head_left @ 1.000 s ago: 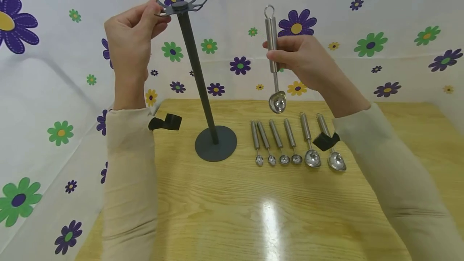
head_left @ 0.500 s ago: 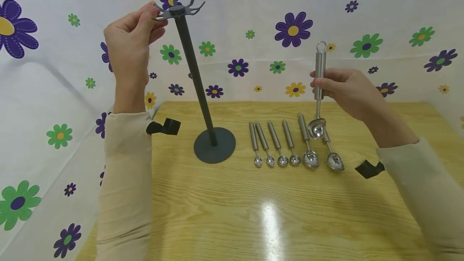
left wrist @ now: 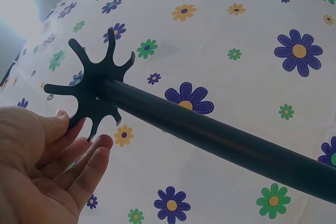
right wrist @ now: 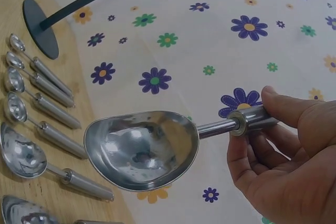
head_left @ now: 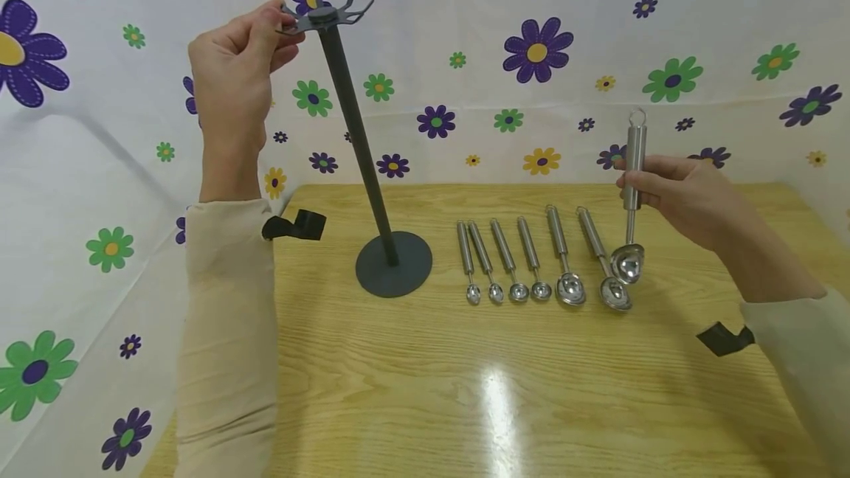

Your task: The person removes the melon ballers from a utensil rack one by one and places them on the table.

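A dark grey metal stand [head_left: 356,124] leans slightly in the head view; its top is a ring of curved hooks [left wrist: 95,74]. At that top my left hand [head_left: 234,72] pinches one hook between thumb and forefinger, the other fingers loosely bent. On the right, my right hand [head_left: 707,201] grips the steel handle of an ice cream scoop [right wrist: 142,150], thumb on one side and fingers on the other. The scoop hangs upright, ring up and bowl down. Its bowl overlaps the rightmost scoop [head_left: 615,293] on the table in the head view.
Between the stand's round base [head_left: 393,271] and my right hand, several steel scoops lie in a row on the wooden table [head_left: 425,375]. They run from small ballers [head_left: 473,293] to a large scoop [head_left: 571,290]. A flowered cloth [head_left: 425,65] hangs behind the table.
My right hand has carried the scoop away from the stand, rightward and down towards the right end of the row. The left hand stays at the stand's hooks.
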Motion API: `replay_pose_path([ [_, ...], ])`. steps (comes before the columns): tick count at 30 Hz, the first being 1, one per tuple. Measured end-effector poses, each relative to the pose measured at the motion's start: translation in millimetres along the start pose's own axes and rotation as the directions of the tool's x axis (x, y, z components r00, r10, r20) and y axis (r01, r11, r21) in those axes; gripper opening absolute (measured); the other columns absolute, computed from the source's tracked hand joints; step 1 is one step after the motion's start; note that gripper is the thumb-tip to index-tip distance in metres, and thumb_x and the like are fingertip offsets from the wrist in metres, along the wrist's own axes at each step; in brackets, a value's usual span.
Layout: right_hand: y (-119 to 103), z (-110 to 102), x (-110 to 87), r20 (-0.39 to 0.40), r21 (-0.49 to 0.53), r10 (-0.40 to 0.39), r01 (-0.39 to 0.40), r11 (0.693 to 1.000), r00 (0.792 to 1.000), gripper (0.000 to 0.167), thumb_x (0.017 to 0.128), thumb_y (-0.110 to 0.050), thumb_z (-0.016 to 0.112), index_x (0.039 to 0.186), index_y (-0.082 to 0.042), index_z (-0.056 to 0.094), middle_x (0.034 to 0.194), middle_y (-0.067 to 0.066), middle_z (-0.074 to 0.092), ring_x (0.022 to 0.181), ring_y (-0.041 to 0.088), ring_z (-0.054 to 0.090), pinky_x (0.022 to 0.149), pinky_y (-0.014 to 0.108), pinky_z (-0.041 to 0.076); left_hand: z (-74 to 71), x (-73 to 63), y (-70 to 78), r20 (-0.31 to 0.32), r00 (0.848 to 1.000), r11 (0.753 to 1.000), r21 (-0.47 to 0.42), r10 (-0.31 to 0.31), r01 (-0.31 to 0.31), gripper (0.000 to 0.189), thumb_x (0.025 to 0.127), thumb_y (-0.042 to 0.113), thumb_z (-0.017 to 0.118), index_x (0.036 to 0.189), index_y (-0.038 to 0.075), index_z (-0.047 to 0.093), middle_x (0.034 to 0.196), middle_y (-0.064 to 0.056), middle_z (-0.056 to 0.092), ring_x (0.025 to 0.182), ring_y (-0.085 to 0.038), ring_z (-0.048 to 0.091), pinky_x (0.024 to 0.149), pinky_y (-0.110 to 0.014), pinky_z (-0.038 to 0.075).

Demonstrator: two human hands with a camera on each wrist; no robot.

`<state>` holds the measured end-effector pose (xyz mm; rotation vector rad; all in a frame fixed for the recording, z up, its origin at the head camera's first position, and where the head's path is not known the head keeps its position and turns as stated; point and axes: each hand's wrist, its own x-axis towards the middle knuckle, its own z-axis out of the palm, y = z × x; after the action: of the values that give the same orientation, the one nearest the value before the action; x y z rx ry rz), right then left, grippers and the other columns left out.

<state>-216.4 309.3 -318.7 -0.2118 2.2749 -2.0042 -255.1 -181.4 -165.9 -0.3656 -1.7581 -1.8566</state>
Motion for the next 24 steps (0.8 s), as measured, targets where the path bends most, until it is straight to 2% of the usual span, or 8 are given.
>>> replay_pose_path([
  [2, 3.6, -3.4, -2.8, 0.003, 0.016, 0.013, -0.013, 1.0, 1.0, 0.018, 0.105, -0.014, 0.062, 0.112, -0.011, 0.078, 0.121, -0.008, 0.068, 0.112, 0.011, 0.058, 0.09, 0.016, 0.049, 0.1, 0.8, -0.2, 0.0, 1.0, 1.0, 0.007, -0.008, 0.008, 0.026, 0.099, 0.015, 0.069, 0.119, 0.001, 0.075, 0.109, -0.011, 0.073, 0.099, -0.017, 0.074, 0.094, -0.024, 0.054],
  [4, 7.1, -6.7, -5.4, 0.007, -0.032, 0.03, -0.03, 0.999, 1.0, 0.018, 0.105, -0.018, 0.061, 0.113, -0.017, 0.078, 0.123, -0.011, 0.066, 0.111, 0.008, 0.059, 0.09, 0.015, 0.048, 0.3, 1.5, -0.1, -0.002, 1.0, 1.0, 0.011, -0.02, 0.02, 0.025, 0.099, 0.015, 0.069, 0.119, 0.001, 0.075, 0.11, -0.011, 0.073, 0.098, -0.017, 0.074, 0.094, -0.024, 0.054],
  [7, 12.0, -10.4, -7.7, 0.02, -0.034, 0.048, -0.047, 0.998, 0.999, 0.019, 0.106, -0.018, 0.06, 0.114, -0.02, 0.077, 0.123, -0.01, 0.065, 0.111, 0.008, 0.061, 0.091, 0.014, 0.048, 0.6, 2.4, 0.1, -0.003, 1.0, 1.0, 0.005, -0.029, 0.029, 0.025, 0.099, 0.015, 0.068, 0.117, 0.0, 0.076, 0.112, -0.011, 0.072, 0.099, -0.019, 0.073, 0.093, -0.023, 0.054],
  [11, 18.2, -14.4, -10.2, 0.03, 0.011, 0.032, -0.032, 0.999, 0.999, 0.021, 0.107, -0.012, 0.057, 0.113, -0.015, 0.076, 0.121, -0.006, 0.064, 0.109, 0.01, 0.061, 0.09, 0.016, 0.049, 1.4, 3.3, 0.8, -0.006, 0.999, 0.999, -0.005, -0.037, 0.037, 0.024, 0.099, 0.015, 0.068, 0.115, -0.001, 0.076, 0.115, -0.012, 0.072, 0.099, -0.02, 0.073, 0.092, -0.023, 0.055],
  [16, 24.7, -18.3, -13.2, 0.036, 0.02, 0.01, -0.01, 1.0, 0.999, 0.021, 0.107, -0.008, 0.056, 0.113, -0.009, 0.076, 0.115, 0.0, 0.065, 0.106, 0.013, 0.062, 0.089, 0.018, 0.049, 2.1, 3.7, 1.8, -0.019, 0.997, 0.997, -0.014, -0.071, 0.071, 0.025, 0.099, 0.015, 0.068, 0.116, -0.002, 0.076, 0.118, -0.012, 0.072, 0.098, -0.02, 0.073, 0.092, -0.023, 0.055],
  [20, 30.2, -22.4, -15.7, 0.036, -0.018, 0.022, -0.021, 1.0, 0.999, 0.022, 0.107, -0.008, 0.055, 0.115, -0.007, 0.075, 0.116, -0.002, 0.065, 0.107, 0.012, 0.062, 0.09, 0.017, 0.049, 2.0, 3.3, 1.6, -0.026, 0.996, 0.996, -0.015, -0.089, 0.088, 0.024, 0.1, 0.016, 0.068, 0.115, 0.0, 0.077, 0.117, -0.011, 0.072, 0.098, -0.02, 0.073, 0.092, -0.023, 0.054],
  [24, 36.5, -27.0, -18.4, 0.022, -0.086, 0.035, -0.033, 0.996, 0.999, 0.022, 0.108, -0.011, 0.055, 0.117, -0.009, 0.075, 0.119, -0.006, 0.064, 0.107, 0.011, 0.061, 0.089, 0.016, 0.048, 3.0, 2.5, 1.0, -0.03, 0.995, 0.996, -0.026, -0.092, 0.091, 0.022, 0.1, 0.015, 0.068, 0.112, 0.0, 0.077, 0.123, -0.009, 0.072, 0.097, -0.019, 0.074, 0.092, -0.023, 0.055],
])
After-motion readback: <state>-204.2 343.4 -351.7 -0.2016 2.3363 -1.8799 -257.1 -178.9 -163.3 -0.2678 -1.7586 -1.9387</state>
